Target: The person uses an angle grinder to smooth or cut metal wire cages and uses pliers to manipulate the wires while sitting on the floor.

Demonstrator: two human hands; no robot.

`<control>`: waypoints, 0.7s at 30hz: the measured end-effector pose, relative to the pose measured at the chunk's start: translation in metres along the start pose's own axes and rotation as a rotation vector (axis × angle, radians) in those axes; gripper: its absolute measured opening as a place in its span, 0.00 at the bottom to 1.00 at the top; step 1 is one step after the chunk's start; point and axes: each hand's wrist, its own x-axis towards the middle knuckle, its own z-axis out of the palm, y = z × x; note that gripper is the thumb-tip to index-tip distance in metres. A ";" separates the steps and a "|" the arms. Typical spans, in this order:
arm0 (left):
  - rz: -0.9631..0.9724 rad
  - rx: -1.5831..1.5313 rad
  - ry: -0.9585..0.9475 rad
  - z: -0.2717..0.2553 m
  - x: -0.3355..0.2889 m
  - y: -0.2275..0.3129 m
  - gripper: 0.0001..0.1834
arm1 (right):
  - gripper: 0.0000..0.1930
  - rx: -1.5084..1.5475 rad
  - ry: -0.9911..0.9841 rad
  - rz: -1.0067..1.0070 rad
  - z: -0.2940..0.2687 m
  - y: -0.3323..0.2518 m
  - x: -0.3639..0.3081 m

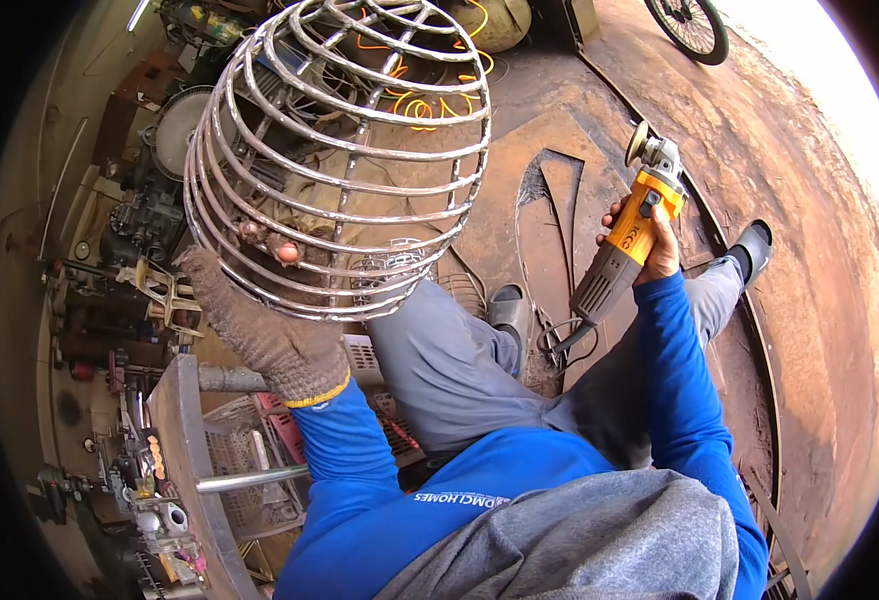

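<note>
While in right hand (663,250), grinder (630,236) aslant

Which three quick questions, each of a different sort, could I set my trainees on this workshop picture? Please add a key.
1. Short answer: What covers the hand at the rounded metal cage?
2. Multiple choice: Which hand holds the yellow angle grinder? A) left; B) right; C) both.
3. True or false: The grinder is touching the cage.

Key:
1. A brown work glove, worn on the left hand.
2. B: the right hand, which is bare.
3. False: the grinder is held out to the right, apart from the cage.
</note>
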 end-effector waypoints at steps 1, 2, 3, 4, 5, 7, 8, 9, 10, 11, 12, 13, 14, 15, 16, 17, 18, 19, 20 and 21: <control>0.011 0.010 0.014 -0.002 0.001 -0.001 0.30 | 0.30 -0.007 0.008 -0.001 0.000 -0.001 0.000; 0.021 0.021 0.028 -0.002 0.001 -0.001 0.32 | 0.30 -0.014 0.015 -0.002 0.001 -0.001 0.000; 0.072 0.093 0.179 0.015 0.000 -0.007 0.33 | 0.29 -0.021 0.029 0.005 0.001 -0.002 0.000; 0.080 0.113 0.162 0.017 -0.001 -0.009 0.34 | 0.29 -0.028 0.043 0.011 0.001 -0.003 -0.001; 0.088 0.133 0.146 0.018 -0.001 -0.011 0.35 | 0.29 -0.034 0.057 0.018 0.001 -0.004 -0.002; 0.042 0.089 -0.139 0.011 -0.002 -0.010 0.37 | 0.29 -0.044 0.080 0.041 0.003 -0.004 -0.002; 0.024 0.074 -0.237 0.011 -0.002 -0.009 0.37 | 0.28 -0.049 0.092 0.053 0.005 -0.004 -0.002; 0.022 0.068 -0.244 0.013 -0.003 -0.010 0.37 | 0.28 -0.057 0.089 0.058 0.006 -0.003 -0.003; 0.005 0.050 -0.254 0.014 -0.002 -0.010 0.37 | 0.28 -0.066 0.087 0.063 0.009 -0.003 -0.003; -0.012 0.033 -0.262 0.015 -0.002 -0.009 0.37 | 0.28 -0.073 0.084 0.069 0.011 -0.002 -0.003; -0.046 0.001 -0.274 0.014 -0.001 -0.008 0.37 | 0.27 -0.087 0.088 0.073 0.011 -0.002 -0.003; -0.037 0.005 -0.226 0.016 -0.001 -0.008 0.36 | 0.27 -0.101 0.093 0.078 0.012 -0.002 -0.003; -0.029 0.010 -0.179 0.018 -0.002 -0.009 0.36 | 0.26 -0.115 0.098 0.083 0.012 -0.002 -0.003; 0.024 0.054 -0.073 0.026 -0.006 -0.012 0.35 | 0.26 -0.130 0.106 0.078 0.012 -0.002 -0.003; 0.011 0.019 -0.060 0.026 -0.006 -0.011 0.34 | 0.25 -0.145 0.114 0.072 0.012 -0.001 -0.003; -0.001 -0.016 -0.046 0.025 -0.005 -0.011 0.33 | 0.24 -0.160 0.122 0.067 0.012 0.000 -0.002; -0.078 -0.129 -0.125 0.017 0.001 -0.007 0.32 | 0.24 -0.172 0.119 0.063 0.014 0.001 -0.002; -0.087 -0.149 -0.121 0.012 0.003 -0.007 0.31 | 0.24 -0.183 0.116 0.059 0.015 0.001 -0.002; -0.097 -0.169 -0.118 0.008 0.004 -0.007 0.30 | 0.24 -0.194 0.113 0.055 0.016 0.001 -0.002; -0.039 -0.099 -0.031 0.004 0.001 -0.008 0.29 | 0.26 -0.208 0.095 0.087 0.013 0.000 -0.001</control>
